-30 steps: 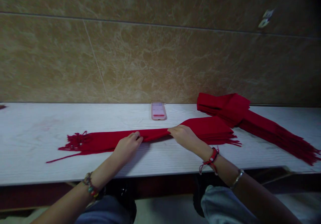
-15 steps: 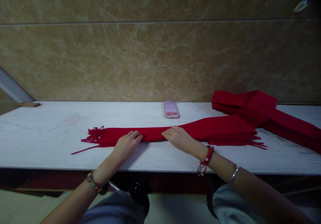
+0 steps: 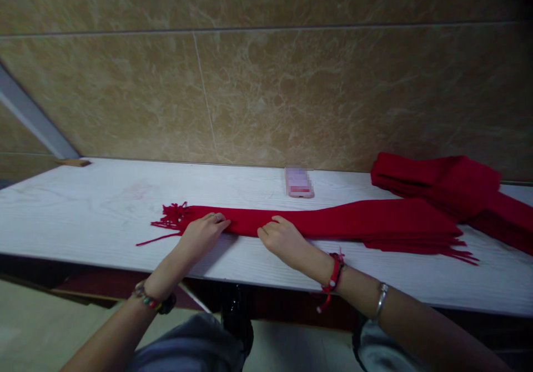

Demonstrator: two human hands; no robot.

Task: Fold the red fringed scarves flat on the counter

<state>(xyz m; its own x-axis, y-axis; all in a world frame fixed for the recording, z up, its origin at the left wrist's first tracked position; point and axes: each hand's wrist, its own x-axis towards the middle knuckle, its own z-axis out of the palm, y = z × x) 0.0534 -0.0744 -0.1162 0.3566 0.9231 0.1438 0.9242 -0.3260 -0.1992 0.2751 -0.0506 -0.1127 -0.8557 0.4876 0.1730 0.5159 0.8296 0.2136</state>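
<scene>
A long red scarf (image 3: 333, 222), folded into a narrow strip, lies along the white tabletop. Its knotted fringe is at the left end, with one long strand sticking out; at the right end it fans into several layers. My left hand (image 3: 205, 232) is closed on the strip close to the left fringe, a ring on one finger. A short way to the right, my right hand (image 3: 283, 240) has its fingers curled over the near edge of the same scarf, gripping it. The fabric inside the fingers is hidden.
Behind the scarf a phone (image 3: 299, 182) lies near the tiled wall (image 3: 270, 94). More folded red scarves (image 3: 437, 183) are heaped at the back right, against the wall. A small wooden piece (image 3: 74, 162) sits at the far left corner of the white table (image 3: 104, 211).
Both hands have slid left along the scarf, the left one nearer the fringe. My right fingers are more curled. The view has shifted and tilted a little.
</scene>
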